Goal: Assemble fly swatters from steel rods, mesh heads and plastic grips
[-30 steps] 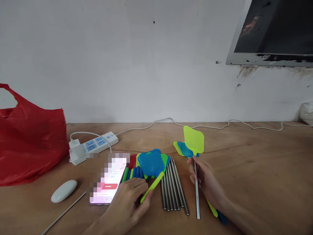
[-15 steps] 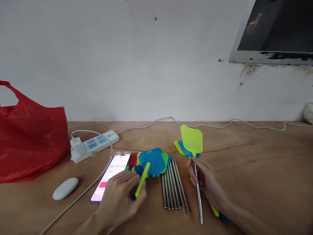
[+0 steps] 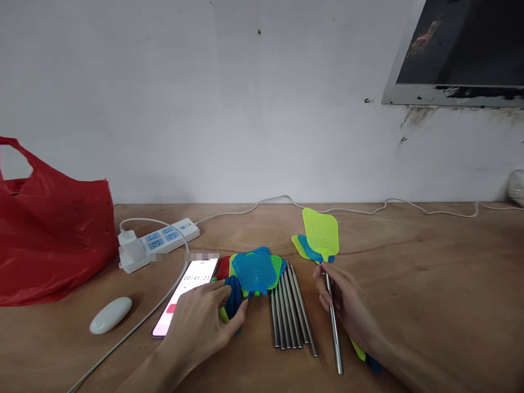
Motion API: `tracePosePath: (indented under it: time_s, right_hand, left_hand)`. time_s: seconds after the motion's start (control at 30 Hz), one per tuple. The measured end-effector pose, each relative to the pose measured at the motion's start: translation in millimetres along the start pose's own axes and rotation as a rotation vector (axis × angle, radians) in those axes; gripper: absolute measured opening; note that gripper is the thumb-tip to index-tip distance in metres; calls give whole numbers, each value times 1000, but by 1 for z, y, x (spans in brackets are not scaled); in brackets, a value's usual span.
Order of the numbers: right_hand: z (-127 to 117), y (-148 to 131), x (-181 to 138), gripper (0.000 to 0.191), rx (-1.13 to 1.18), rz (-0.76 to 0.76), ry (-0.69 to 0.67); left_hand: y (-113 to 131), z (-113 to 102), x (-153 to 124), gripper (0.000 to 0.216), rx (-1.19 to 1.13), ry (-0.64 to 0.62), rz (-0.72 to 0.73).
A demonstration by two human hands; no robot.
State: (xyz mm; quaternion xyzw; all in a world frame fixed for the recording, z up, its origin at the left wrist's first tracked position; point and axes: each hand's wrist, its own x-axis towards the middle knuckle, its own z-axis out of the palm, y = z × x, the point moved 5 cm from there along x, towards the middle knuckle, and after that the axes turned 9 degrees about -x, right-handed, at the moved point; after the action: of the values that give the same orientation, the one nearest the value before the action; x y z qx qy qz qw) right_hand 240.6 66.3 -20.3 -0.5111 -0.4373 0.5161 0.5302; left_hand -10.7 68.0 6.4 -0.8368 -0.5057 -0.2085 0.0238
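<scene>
My right hand [image 3: 350,305] is closed around the metal rod of a yellow-green fly swatter [image 3: 322,234], whose mesh head points away from me. Under that hand and wrist lie swatters with a yellow-green handle [image 3: 359,349] and a blue handle [image 3: 373,364]. To the left, my left hand [image 3: 200,322] has thumb and fingers apart over a bunch of blue plastic handles [image 3: 233,297]; the fingertips seem to touch them. A yellow-green handle [image 3: 224,315] shows partly beneath it. Loose mesh swatter heads [image 3: 256,272] in blue, green, yellow and red are piled beyond. Several metal rods [image 3: 289,314] lie side by side between my hands.
A phone [image 3: 198,271] showing a timer lies by my left hand. Farther left are a white power strip [image 3: 164,240] with a plugged-in charger, a white oval object [image 3: 111,315] and a red plastic bag [image 3: 53,234]. A white cable [image 3: 282,197] runs along the wall.
The yellow-green handle pinched upright in my left hand is no longer raised, and those fingers have spread over the blue handles. My right hand keeps its swatter almost still.
</scene>
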Motion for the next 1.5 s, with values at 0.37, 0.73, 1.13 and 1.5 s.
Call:
tracePosePath:
  time_s: [0.37,0.73,1.13,1.5]
  right_hand:
    - [1,2,-2,41,-29,33,-18]
    - [3,6,0,41,-41,37,-69]
    - [7,7,-1,46,-117,59,-121]
    - [18,7,-7,34,-80,138,-343]
  left_hand:
    - [-7,9,2,20,24,-38,-2]
    - [-2,3,2,16,-124,-6,20]
    - [13,-1,0,11,-285,5,162]
    - [20,-1,-3,12,-450,-53,178]
